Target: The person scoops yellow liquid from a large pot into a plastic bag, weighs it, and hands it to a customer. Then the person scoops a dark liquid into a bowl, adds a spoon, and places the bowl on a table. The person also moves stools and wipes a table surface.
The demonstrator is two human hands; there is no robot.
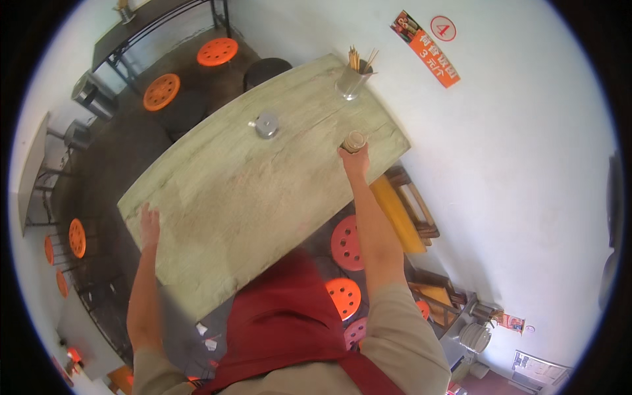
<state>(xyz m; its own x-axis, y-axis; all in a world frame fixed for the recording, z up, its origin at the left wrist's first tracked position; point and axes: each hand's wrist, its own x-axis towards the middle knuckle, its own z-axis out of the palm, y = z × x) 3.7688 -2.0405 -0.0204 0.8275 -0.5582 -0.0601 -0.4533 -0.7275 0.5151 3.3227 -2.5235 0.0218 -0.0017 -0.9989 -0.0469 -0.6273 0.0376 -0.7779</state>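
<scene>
My right hand (356, 157) is closed around a small lidded jar (354, 141) near the wall end of a pale green table (232, 197) with a stone-like pattern. What the jar contains cannot be made out. Over the table's left end is my left hand (150, 228), empty, its fingers loosely spread; whether it touches the top is unclear. A round metal condiment pot (267, 125) with a small pale knob or handle sits toward the far edge. Beyond my right hand, a clear holder (349, 84) carries several wooden chopsticks (354, 59), close to the wall.
Red stools (345, 243) and orange stools (343, 299) stand by the near edge, with more orange stools (162, 92) beyond the table. A yellow wooden chair (397, 212) leans by the wall (518, 148). A metal bin (94, 96) is at far left; stacked plates (475, 337) stand lower right.
</scene>
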